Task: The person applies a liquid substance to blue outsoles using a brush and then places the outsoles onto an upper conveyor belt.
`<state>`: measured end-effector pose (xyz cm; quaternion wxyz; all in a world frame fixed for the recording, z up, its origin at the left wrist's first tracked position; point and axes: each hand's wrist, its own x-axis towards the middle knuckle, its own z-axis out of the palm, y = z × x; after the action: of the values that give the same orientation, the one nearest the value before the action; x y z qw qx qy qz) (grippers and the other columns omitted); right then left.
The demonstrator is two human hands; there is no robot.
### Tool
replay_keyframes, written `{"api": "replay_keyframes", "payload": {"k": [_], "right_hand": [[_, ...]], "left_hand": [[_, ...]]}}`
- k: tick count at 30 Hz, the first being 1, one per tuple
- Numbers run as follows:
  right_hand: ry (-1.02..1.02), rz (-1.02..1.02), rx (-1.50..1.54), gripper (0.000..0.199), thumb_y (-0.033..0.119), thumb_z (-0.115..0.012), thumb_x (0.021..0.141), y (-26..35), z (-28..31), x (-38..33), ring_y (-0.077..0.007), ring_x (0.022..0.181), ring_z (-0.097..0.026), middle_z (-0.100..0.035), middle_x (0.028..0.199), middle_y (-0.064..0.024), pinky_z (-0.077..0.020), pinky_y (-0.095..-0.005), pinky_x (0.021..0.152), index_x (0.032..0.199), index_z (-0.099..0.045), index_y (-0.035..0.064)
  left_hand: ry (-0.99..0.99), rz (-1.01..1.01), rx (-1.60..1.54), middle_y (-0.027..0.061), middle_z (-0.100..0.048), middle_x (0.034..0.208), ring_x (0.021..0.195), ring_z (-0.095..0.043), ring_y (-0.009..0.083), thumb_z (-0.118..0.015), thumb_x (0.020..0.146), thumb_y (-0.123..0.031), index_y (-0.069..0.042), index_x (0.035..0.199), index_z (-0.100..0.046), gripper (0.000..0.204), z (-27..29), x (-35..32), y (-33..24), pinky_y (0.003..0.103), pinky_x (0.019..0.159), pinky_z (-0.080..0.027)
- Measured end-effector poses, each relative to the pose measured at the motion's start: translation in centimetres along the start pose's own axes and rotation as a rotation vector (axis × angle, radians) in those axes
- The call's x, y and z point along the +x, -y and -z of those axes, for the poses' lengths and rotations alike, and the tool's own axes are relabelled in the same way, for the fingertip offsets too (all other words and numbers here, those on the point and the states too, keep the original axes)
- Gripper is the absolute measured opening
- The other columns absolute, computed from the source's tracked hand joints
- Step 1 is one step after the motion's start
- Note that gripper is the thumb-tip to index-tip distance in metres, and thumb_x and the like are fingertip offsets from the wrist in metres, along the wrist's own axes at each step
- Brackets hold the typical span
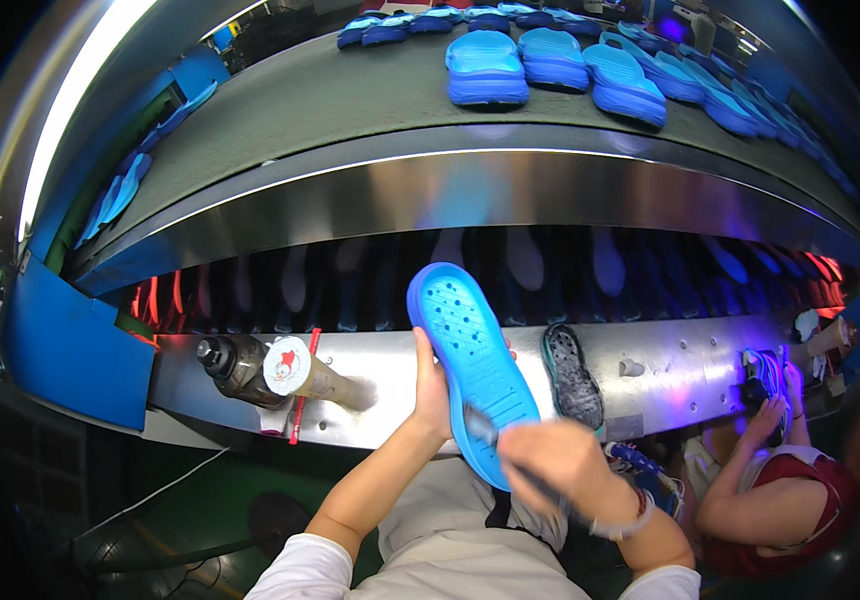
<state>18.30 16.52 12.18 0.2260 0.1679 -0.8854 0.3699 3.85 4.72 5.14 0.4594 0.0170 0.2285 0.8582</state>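
Note:
A bright blue shoe sole (470,345), dotted with small holes toward its far end, is held up in front of me at a slant. My left hand (432,388) grips its left edge, thumb along the side and a fingertip showing past the right edge. Closed around a brush (480,425) with a dark handle, my right hand (565,458) is over the near half of the sole; motion blurs it. The brush head is at the sole's inner surface. On the metal ledge just right of the sole lies a dark, speckled sole-shaped piece (572,375) with a teal rim.
A dark bottle (235,365), a tall cylindrical container (315,375) and a red strip (302,395) occupy the ledge's left (380,350). Many blue soles (487,70) rest on the belt beyond (350,110). A co-worker (780,490) handles a shoe part at right.

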Motion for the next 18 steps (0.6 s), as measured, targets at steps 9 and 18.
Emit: {"api": "replay_keyframes", "payload": {"k": [9, 18], "right_hand": [[-0.069, -0.181, 0.387, 0.021, -0.001, -0.067, 0.068, -0.7, 2.1, 3.2, -0.0249, 0.082, -0.064, -0.066, 0.088, -0.0127, -0.0499, -0.0332, 0.075, 0.088, -0.065, 0.0021], [0.124, -0.079, 0.321, 0.024, -0.001, -0.07, 0.066, 0.3, 2.6, 1.2, -0.0255, 0.088, -0.063, -0.066, 0.091, -0.0125, -0.049, -0.0341, 0.08, 0.09, -0.066, 0.0017]], "left_hand": [[0.169, -0.082, -0.015, 0.0176, -0.053, 0.11, 0.103, -0.052, 0.0335, -0.02, 0.076, -0.078, -0.006, 0.122, -0.044, 0.088, -3.2, -0.1, -0.5, 0.056, 0.09, -0.04], [0.069, -0.258, -0.058, 0.0178, -0.054, 0.112, 0.102, -0.053, 0.0322, -0.021, 0.072, -0.081, 0.002, 0.122, -0.043, 0.1, -3.9, -0.7, -3.5, 0.056, 0.095, -0.036]]}}
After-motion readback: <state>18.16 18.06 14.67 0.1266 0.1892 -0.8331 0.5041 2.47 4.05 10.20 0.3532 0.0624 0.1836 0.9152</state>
